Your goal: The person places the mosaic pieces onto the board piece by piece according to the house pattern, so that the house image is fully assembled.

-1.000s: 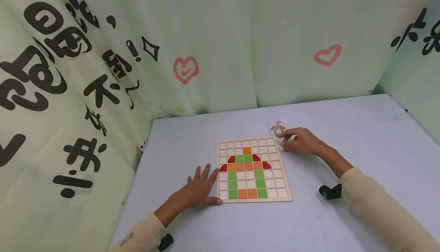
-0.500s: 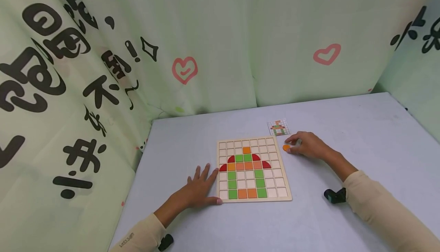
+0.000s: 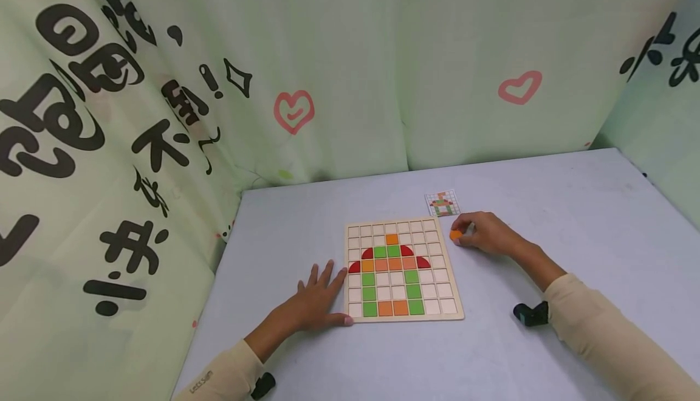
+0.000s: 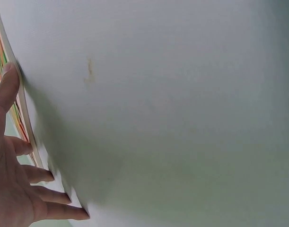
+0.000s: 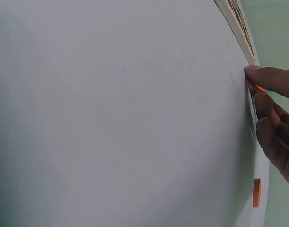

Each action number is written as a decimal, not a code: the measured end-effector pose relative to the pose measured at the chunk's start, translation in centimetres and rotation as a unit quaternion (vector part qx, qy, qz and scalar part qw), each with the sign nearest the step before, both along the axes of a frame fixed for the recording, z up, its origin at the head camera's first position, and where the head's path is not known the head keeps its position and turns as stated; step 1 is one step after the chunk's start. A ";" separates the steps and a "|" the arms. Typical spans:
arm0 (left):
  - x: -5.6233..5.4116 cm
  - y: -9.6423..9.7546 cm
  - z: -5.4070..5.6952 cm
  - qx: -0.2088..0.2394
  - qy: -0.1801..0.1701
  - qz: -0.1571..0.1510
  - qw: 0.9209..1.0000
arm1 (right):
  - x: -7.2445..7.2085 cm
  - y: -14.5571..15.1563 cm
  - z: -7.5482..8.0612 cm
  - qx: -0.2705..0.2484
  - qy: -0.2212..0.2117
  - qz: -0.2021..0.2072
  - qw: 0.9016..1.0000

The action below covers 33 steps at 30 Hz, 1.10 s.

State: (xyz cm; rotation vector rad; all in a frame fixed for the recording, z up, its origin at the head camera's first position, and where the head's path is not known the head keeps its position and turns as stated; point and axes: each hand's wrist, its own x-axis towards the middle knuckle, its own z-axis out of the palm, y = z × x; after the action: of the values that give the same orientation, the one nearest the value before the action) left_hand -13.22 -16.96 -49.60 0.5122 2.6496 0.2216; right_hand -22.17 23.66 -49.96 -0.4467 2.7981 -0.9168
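On the table lies a square wooden grid board [image 3: 442, 276] with green, orange and red pieces forming a figure. My left hand [image 3: 314, 305] has its fingers spread at the board's left side, the thumb and index finger touching the edge. Just off the board's upper right edge, my right hand [image 3: 488, 232] pinches a small orange piece [image 3: 456, 235] between thumb and index finger. Its exact shape is partly hidden by the fingers. In the right wrist view a second orange piece [image 5: 256, 193] sits on the table, apart from the hand.
A small printed pattern card [image 3: 442, 203] lies beyond the board's upper right corner. Black wrist devices [image 3: 530, 314] show at both sleeves. A pale green curtain [image 3: 350, 73] with black lettering and hearts stands behind the white tablecloth [image 3: 306, 212].
My right hand has drawn back to the right from beside the card, and its finger and thumb have closed on the orange piece. The left hand and the board stay put.
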 end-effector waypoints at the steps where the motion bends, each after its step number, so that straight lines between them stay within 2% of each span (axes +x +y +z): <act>1: 0.0 0.0 0.0 0.000 0.000 -0.001 1.000 | 0.0 0.0 0.0 -0.003 0.001 0.001 1.000; 11: -0.3 0.0 0.5 0.006 -0.009 0.007 1.000 | 0.4 -0.4 -0.1 0.003 0.005 0.010 1.000; 19: -0.3 0.4 0.3 0.007 -0.013 0.023 1.000 | 0.6 -0.7 0.1 0.000 -0.008 0.016 1.000; 33: -0.1 0.8 0.9 0.016 -0.004 0.030 0.999 | 0.5 -1.4 0.4 -0.041 -0.009 0.045 0.998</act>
State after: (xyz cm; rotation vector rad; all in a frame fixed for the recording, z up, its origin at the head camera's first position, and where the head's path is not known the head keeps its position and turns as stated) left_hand -13.28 -16.12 -48.71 0.4419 2.6603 0.2843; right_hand -21.68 22.28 -49.52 -0.5684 2.7080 -1.0136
